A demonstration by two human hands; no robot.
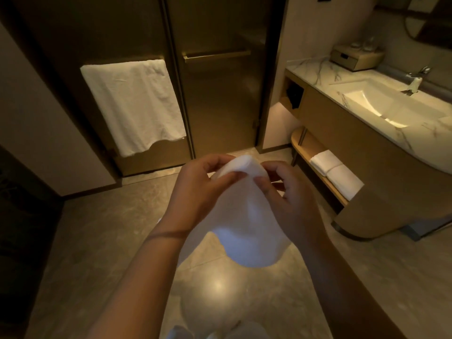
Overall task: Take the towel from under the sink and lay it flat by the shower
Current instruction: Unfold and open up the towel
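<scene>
A white towel (252, 223) hangs in front of me, above the tiled floor. My left hand (200, 189) and my right hand (283, 194) both pinch its top edge close together, and the cloth droops in loose folds below them. Straight ahead stand the glass shower doors (220, 94). The sink (381, 106) sits in a marble counter at the right, with an open wooden shelf (308, 148) beneath it.
Two folded white towels (335, 172) lie on the shelf under the sink. Another white towel (132, 104) hangs on the left shower door's bar. A wooden box (354, 57) and a tap (415, 81) stand on the counter. A wall is at the left.
</scene>
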